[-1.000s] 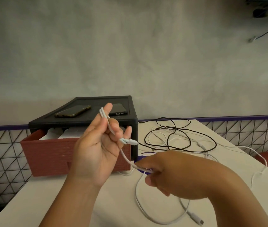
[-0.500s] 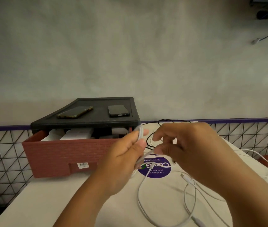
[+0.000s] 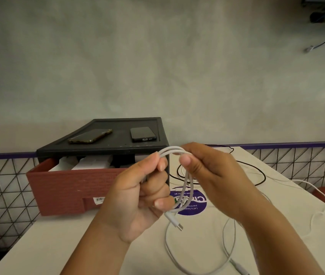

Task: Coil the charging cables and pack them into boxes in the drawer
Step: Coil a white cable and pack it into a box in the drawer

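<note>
Drawer (image 3: 68,185), centre left: open, white boxes (image 3: 92,164) inside. My left hand (image 3: 137,197) and right hand (image 3: 207,175) both pinch the looped white cable (image 3: 172,150), centre frame, above the bench (image 3: 58,245). Black cable (image 3: 264,176) behind.

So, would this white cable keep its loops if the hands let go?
Probably not: the white cable bends tightly between the left hand and right hand, yet its free length sags in loose curves onto the table, so it seems floppy. Likely light too: the connector dangles from one thin strand.
</note>
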### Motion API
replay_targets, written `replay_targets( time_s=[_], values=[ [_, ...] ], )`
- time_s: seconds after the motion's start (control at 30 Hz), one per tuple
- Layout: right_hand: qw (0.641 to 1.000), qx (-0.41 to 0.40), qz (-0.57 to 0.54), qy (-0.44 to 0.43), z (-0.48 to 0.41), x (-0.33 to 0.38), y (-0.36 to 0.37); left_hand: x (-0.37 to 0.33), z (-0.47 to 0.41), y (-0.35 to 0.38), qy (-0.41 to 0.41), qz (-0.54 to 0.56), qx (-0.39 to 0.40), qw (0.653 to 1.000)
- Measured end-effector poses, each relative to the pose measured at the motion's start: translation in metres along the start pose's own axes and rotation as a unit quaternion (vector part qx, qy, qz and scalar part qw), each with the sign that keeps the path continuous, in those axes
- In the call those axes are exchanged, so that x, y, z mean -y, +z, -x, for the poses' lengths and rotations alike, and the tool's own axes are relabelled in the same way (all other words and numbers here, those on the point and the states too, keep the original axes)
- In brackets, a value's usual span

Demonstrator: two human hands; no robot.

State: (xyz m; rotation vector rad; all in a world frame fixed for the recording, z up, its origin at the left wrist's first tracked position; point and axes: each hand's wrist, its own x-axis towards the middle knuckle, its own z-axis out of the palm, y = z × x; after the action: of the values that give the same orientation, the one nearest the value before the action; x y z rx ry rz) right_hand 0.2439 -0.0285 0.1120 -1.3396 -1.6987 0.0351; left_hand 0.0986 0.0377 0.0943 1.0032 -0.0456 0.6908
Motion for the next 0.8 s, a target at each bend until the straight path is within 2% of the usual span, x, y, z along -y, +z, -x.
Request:
replay_targets(
  time_s=[0.1,0.17,0.27,0.37,0.43,0.6,0.8],
  values=[
    [0.999,0.034,0.037,0.018,0.001,-0.002,0.01,0.001,-0.001,0.0,0.004,0.041,-0.017,0.999],
    [0.997,0.031,0.061,0.025,0.0,-0.005,0.014,0.001,-0.003,0.003,0.008,0.02,-0.059,0.998],
    [0.996,0.008,0.084,0.031,-0.002,-0.004,0.015,0.007,-0.007,0.007,0.047,-0.101,-0.171,0.979],
    [0.993,-0.016,0.111,0.042,-0.002,-0.005,0.014,0.012,-0.01,0.007,0.095,-0.206,-0.221,0.948],
    [0.99,-0.022,0.129,0.046,-0.002,-0.007,0.016,0.014,-0.01,0.008,0.093,-0.212,-0.229,0.946],
    [0.989,-0.033,0.137,0.04,-0.002,-0.005,0.022,0.008,-0.007,0.01,0.039,-0.111,-0.189,0.975],
    [0.996,-0.042,0.037,0.071,-0.003,-0.004,0.019,0.006,-0.005,0.009,-0.001,-0.076,-0.174,0.982]
  ],
)
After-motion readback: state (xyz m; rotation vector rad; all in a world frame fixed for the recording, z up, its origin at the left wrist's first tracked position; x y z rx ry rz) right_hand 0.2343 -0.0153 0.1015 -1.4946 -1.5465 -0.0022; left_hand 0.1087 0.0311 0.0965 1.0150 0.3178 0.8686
